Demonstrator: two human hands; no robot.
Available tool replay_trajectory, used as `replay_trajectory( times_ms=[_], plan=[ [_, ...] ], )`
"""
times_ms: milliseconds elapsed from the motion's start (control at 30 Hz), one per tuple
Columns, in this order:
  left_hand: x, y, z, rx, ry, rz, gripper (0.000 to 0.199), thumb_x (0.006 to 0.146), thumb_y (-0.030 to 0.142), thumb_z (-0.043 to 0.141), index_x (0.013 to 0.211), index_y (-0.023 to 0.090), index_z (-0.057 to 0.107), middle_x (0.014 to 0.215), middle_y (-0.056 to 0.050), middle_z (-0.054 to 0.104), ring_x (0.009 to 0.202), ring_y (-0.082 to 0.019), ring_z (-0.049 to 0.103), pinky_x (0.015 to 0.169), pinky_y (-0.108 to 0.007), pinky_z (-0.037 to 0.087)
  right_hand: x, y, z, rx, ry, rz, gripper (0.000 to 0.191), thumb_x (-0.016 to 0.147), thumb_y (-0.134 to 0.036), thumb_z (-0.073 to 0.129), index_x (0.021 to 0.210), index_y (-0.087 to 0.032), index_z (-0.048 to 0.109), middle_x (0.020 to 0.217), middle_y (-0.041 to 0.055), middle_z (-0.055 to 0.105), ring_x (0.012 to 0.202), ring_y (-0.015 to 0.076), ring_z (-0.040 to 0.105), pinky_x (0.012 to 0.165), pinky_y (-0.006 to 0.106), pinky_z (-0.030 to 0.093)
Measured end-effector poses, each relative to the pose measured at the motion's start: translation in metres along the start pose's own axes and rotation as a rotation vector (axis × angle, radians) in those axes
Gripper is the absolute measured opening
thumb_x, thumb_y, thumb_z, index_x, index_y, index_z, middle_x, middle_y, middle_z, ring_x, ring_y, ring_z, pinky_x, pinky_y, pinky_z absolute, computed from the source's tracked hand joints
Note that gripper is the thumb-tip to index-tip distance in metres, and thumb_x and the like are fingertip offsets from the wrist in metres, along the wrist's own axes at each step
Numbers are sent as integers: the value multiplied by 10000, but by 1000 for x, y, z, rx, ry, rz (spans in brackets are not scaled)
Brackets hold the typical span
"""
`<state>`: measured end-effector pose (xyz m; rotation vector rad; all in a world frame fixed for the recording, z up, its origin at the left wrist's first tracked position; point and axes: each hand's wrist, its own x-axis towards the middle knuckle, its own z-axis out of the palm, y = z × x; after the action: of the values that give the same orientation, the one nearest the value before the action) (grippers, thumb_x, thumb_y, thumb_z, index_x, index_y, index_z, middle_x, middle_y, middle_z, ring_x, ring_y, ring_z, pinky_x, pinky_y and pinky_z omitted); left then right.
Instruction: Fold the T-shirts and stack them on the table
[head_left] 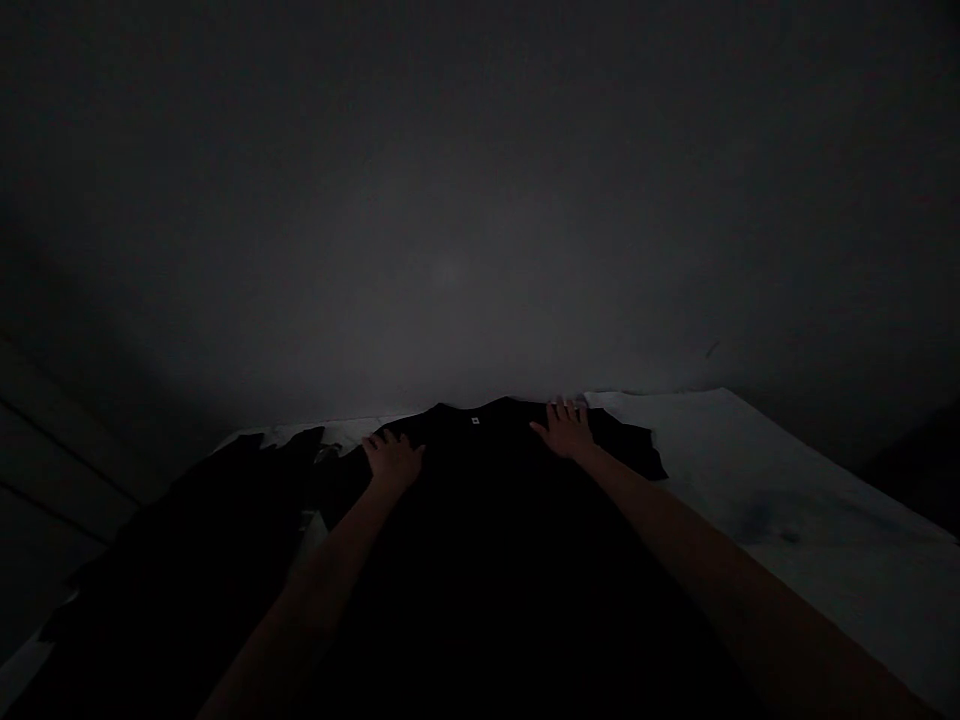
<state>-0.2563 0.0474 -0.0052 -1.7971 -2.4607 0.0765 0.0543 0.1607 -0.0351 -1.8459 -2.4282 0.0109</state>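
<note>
The worktop [840, 590] has a pale cover; its far edge runs along the plain wall [480, 220]. A black T-shirt [480, 560] lies flat on it, the neckline with small label [475, 421] near the far edge; other dark cloth [202, 540] lies toward the left edge. The person's left hand [394, 460] rests open, fingers spread, on the left shoulder part; the right hand [566, 430] is equally open on the right shoulder part.
</note>
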Motion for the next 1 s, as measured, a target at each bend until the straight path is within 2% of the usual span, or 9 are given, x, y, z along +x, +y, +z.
replay_trajectory(
  times_ms=[133,200,300,433,600,700,867,933,1000],
  plan=[
    [20,40,10,-180,27,181,535,994,459,316,1483,257,396,1556,-100,386,1420,-337,342,1126,-597,263,0,-13,11,24,17,-212,619,994,-545,275,1539,-253,309,1620,76,237,1483,275,220,1191,501,163],
    [27,49,14,-216,103,151,460,998,355,330,1430,257,455,1498,-93,466,1364,-287,419,1107,-524,326,3,-10,11,34,35,-168,565,1004,-496,307,1495,-230,393,1562,102,374,1434,258,337,1170,463,231],
    [38,48,11,-223,214,15,407,978,227,326,1316,160,542,1318,-160,578,1212,-280,530,1005,-431,411,13,4,4,10,151,2,443,996,-358,401,1358,-143,539,1354,174,588,1274,275,521,1087,425,328],
    [55,36,4,-210,238,-112,383,953,181,324,1175,67,613,1207,-219,590,1177,-347,513,961,-469,393,31,20,-7,-9,190,117,323,957,-282,493,1196,-125,643,1212,192,657,1170,314,570,1007,462,346],
    [68,29,6,-200,226,-123,376,952,160,322,1123,122,655,1173,-179,614,1162,-318,515,962,-477,380,44,33,-18,10,152,145,221,927,-212,521,976,-199,736,1059,113,726,1067,281,610,949,455,330],
    [67,36,5,-197,250,-127,396,963,155,300,1134,140,656,1207,-169,604,1185,-311,500,982,-473,374,41,34,-27,-7,177,171,265,930,-183,487,971,-181,749,1070,159,712,1082,302,600,959,480,302],
    [39,79,3,-210,311,-143,446,968,157,286,1324,114,550,1378,-215,516,1284,-345,443,1036,-517,346,14,-19,-20,-15,240,150,386,979,-259,388,1234,-141,653,1310,222,592,1243,343,506,1034,504,293],
    [19,95,10,-234,299,-21,470,982,246,329,1411,117,475,1491,-197,431,1363,-335,382,1087,-511,325,-5,-47,-6,30,159,38,464,996,-394,373,1339,-163,582,1445,191,500,1328,325,446,1061,488,318],
    [0,95,20,-248,239,171,521,994,357,341,1470,160,416,1555,-145,371,1422,-313,329,1136,-508,291,-24,-60,9,79,53,-144,575,992,-535,322,1448,-219,473,1563,128,364,1426,296,335,1120,493,283]
  ],
)
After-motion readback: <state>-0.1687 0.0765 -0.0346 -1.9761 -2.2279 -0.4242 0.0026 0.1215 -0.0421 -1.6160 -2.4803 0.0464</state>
